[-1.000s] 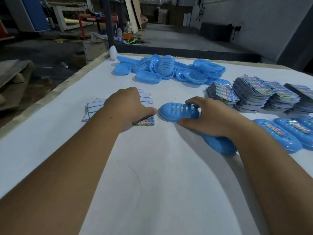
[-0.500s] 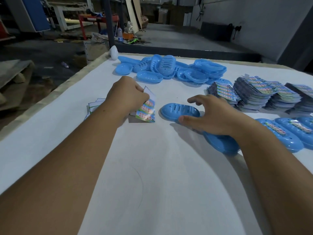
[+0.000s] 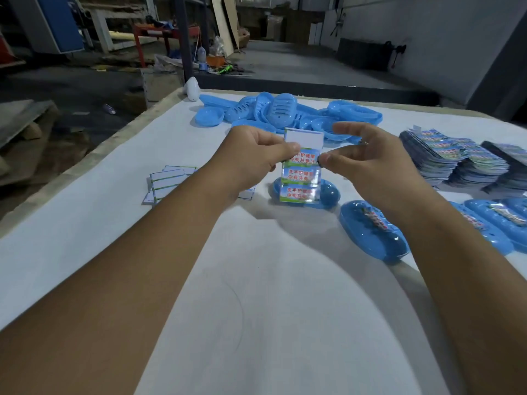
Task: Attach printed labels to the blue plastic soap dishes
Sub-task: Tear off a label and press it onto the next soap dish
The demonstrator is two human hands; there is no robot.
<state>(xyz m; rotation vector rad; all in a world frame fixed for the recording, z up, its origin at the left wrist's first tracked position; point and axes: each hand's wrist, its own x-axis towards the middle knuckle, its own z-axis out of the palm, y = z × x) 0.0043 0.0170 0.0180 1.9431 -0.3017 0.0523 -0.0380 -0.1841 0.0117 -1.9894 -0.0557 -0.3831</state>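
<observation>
A sheet of printed labels (image 3: 301, 166) hangs upright above the white table (image 3: 256, 280). My left hand (image 3: 253, 158) pinches its left edge near the top. My right hand (image 3: 368, 163) pinches the right edge of the top label with thumb and forefinger. Behind and below the sheet lies a blue soap dish (image 3: 328, 192) with no label visible on it. A labelled blue dish (image 3: 373, 232) lies to its right, partly under my right forearm.
A heap of unlabelled blue dishes (image 3: 285, 109) sits at the table's far side. Stacks of label sheets (image 3: 456, 158) stand at the right, with labelled dishes (image 3: 496, 223) in front of them. White backing sheets (image 3: 168, 181) lie at the left. The table's left edge drops to the floor.
My left hand lifted a label sheet from the table and now holds it upright. My right hand left the blue dish and rose to pinch the sheet's right edge.
</observation>
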